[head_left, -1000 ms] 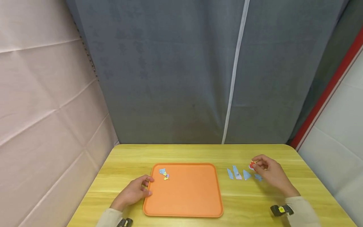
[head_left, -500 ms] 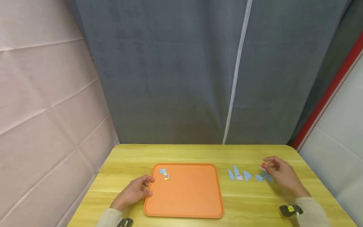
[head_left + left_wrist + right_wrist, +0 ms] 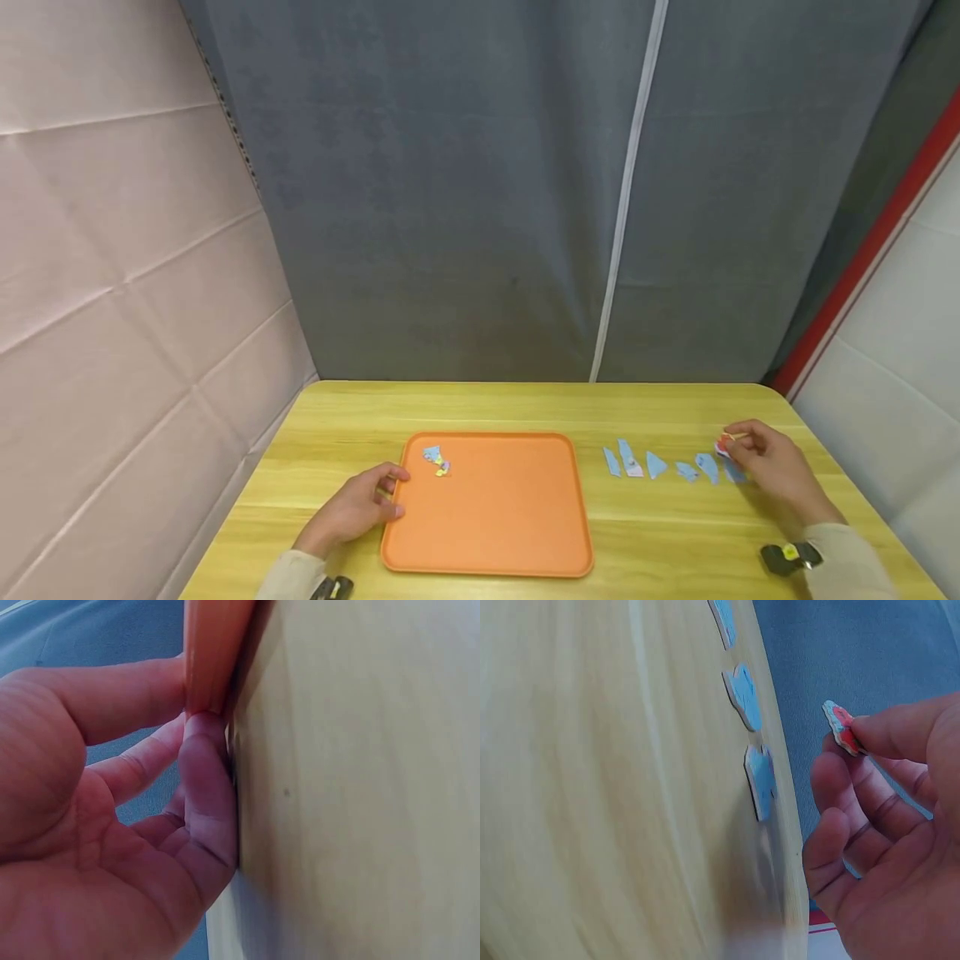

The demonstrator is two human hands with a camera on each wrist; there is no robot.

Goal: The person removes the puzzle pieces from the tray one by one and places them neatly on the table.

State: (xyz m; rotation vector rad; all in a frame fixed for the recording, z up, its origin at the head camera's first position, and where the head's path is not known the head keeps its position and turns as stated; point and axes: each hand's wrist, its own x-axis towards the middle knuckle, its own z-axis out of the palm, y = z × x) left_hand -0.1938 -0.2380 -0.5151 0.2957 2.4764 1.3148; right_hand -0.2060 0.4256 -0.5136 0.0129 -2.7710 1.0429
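In the head view my left hand [image 3: 358, 506] holds the left edge of an orange tray [image 3: 510, 533], thumb and fingertips against its rim. The left wrist view shows the tray wall [image 3: 214, 652] at those fingers, some of them bent near the tabletop. On the right, my right hand [image 3: 780, 467] pinches a small red-and-pale puzzle piece [image 3: 841, 727] between thumb and finger, raised above the table. Below it lies a blue puzzle piece [image 3: 733, 472], partly hidden by the hand. A joined blue-and-yellow puzzle cluster [image 3: 435, 457] sits in the tray's upper left.
Several loose blue puzzle pieces lie in a row right of the tray, among them a triangular piece [image 3: 656, 465] and a notched piece [image 3: 707, 467]. A grey curtain [image 3: 450, 208] hangs behind the wooden table [image 3: 637, 542], with a pale cloth wall [image 3: 135, 317] at left.
My right hand has moved rightward along the row, still pinching the red piece, uncovering blue pieces it had hidden. The left hand and the tray stay put.
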